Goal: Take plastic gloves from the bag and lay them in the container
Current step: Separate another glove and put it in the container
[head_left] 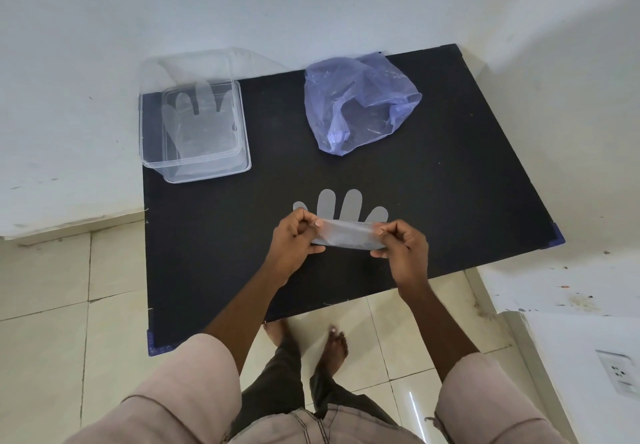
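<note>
Filling most of the middle of the view, a black tabletop [450,201] runs from the white wall [242,3] at the far side toward the person standing at its near edge, with pale floor tiles [45,287] around it on the left and below.

On the far left corner of the table sits a clear plastic container [152,142], open at the top, its transparent lid [166,66] standing up behind it against the wall. At least one translucent glove [197,121] lies flat inside it, fingers pointing toward the wall.

Right of the container, well apart from it, a crumpled bluish-purple plastic bag [360,104] rests on the far middle of the table, its mouth turned toward the near right. What it holds cannot be made out.

Near the middle of the table, both hands hold a second plastic glove [346,215] just above the surface, its four visible fingers pointing toward the far side. The left hand [294,239] pinches the left edge of the glove's cuff between thumb and curled fingers. The right hand [403,242] pinches the right edge the same way, so the cuff is stretched between them.

Light rolled sleeves [194,374] cover the upper arms, and bare feet [332,343] show on the tiles below the table's near edge.
</note>
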